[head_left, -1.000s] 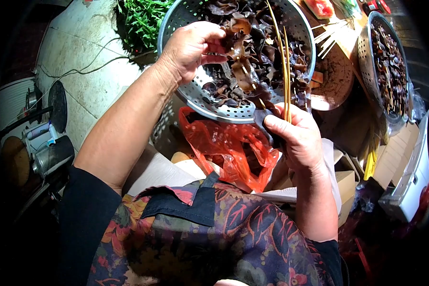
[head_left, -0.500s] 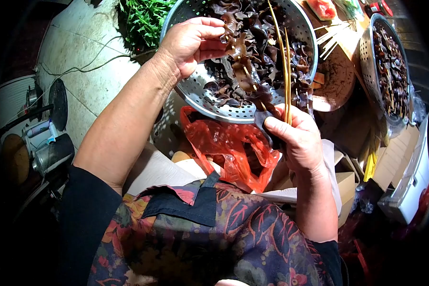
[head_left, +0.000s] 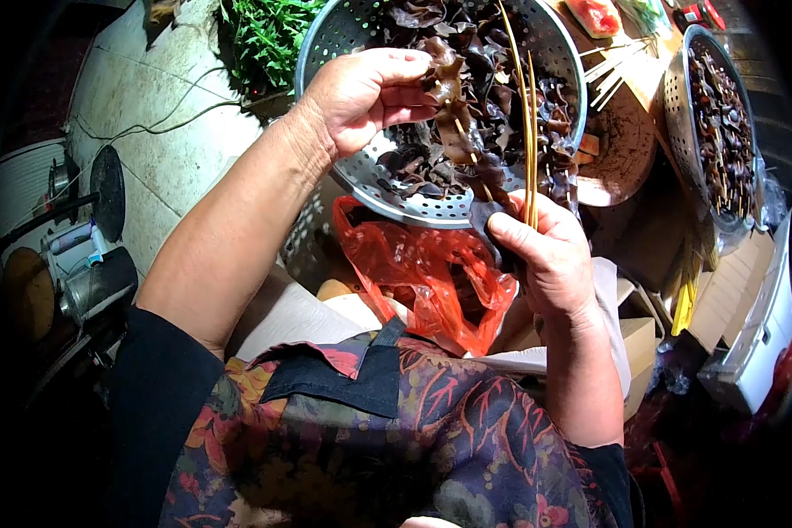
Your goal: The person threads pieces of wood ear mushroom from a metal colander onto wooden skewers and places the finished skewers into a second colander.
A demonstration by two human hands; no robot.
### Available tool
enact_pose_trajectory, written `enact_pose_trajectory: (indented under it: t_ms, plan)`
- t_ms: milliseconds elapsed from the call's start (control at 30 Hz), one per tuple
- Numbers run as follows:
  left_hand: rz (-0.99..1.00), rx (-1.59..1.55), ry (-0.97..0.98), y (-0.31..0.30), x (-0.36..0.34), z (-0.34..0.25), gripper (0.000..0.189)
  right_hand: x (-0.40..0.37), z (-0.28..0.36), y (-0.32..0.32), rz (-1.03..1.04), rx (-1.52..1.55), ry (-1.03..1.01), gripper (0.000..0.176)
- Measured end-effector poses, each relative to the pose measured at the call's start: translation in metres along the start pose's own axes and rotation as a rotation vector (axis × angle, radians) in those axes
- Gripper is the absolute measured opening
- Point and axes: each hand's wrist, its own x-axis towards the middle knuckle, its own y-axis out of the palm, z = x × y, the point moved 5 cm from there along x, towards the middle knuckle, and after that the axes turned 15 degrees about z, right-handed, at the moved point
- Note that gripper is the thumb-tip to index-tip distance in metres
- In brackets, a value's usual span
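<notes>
My right hand (head_left: 550, 255) is closed around the lower end of a bamboo skewer threaded with dark wood ear mushrooms (head_left: 456, 136). Several bare bamboo skewers (head_left: 531, 132) stick up from the same grip. At the skewer's upper end, the fingers of my left hand (head_left: 361, 97) pinch a wood ear piece; part of that grip is hidden. Behind and below both hands, a perforated metal colander (head_left: 361, 180) holds loose wood ear mushrooms (head_left: 422, 172) on its left side. Threaded wood ear skewers (head_left: 556, 132) lie along its right side.
A red plastic bag (head_left: 422, 273) hangs below the colander. To the right, a second colander (head_left: 678, 106) contains threaded skewers, near loose sticks (head_left: 616, 70) and a brown round bowl (head_left: 620, 150). Green leaves (head_left: 268, 44) lie at upper left. Cardboard (head_left: 735, 282) and a white box (head_left: 752, 352) stand lower right.
My left hand has shifted slightly right and down, and the upper part of the threaded skewer has moved right with it. My right hand stays almost in place.
</notes>
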Motion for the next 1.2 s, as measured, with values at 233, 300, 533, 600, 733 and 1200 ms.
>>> enact_pose_trajectory:
  t_ms: [233,300,533,600,733,1200]
  plan:
    - [-0.036,0.058,0.057,-0.003,-0.001,0.002,0.019,0.002,-0.006,-0.001,0.041,0.018,0.041,0.02]
    - [-0.045,0.07,0.084,-0.003,-0.001,-0.001,0.018,0.0,-0.003,0.001,0.023,-0.042,0.119,0.023]
    - [0.06,0.353,0.062,0.024,-0.007,-0.01,0.022,0.003,0.012,-0.02,-0.169,-0.02,0.021,0.028]
    - [0.176,0.471,0.061,0.042,-0.007,-0.002,0.024,0.003,0.022,-0.019,-0.207,-0.031,0.01,0.03]
    - [0.325,0.489,-0.037,0.071,-0.015,0.017,0.028,0.006,0.02,-0.014,-0.205,0.054,-0.09,0.024]
    - [0.24,0.419,-0.177,0.067,-0.022,0.038,0.015,0.013,0.01,-0.012,-0.232,0.17,-0.199,0.016]
